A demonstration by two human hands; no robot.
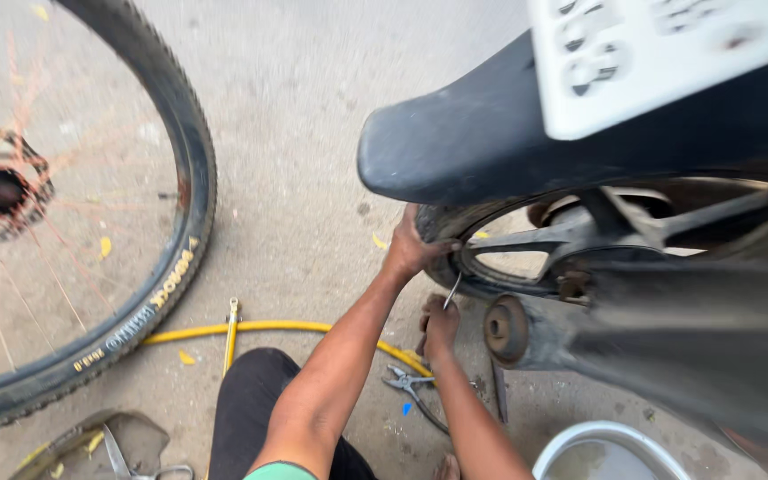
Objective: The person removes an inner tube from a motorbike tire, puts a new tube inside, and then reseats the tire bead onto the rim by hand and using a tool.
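My left hand [411, 249] reaches forward and presses on the black rear tyre [444, 224] of a motorcycle, just under its black mudguard [455, 142]. My right hand [440, 326] is lower and closer, fingers closed around a thin metal tool [452, 291] whose tip points up at the tyre's edge. The wheel's spokes and rim [580, 236] show to the right. The tyre's contact point under my left palm is hidden.
A bicycle wheel [190, 169] stands at the left. On the concrete lie a yellow hose [268, 327], pliers [406, 384] and scissors [122, 458]. The exhaust end [507, 329] sits beside my right hand. A white basin [606, 449] is at the bottom right, my black-trousered knee [251, 400] at the bottom.
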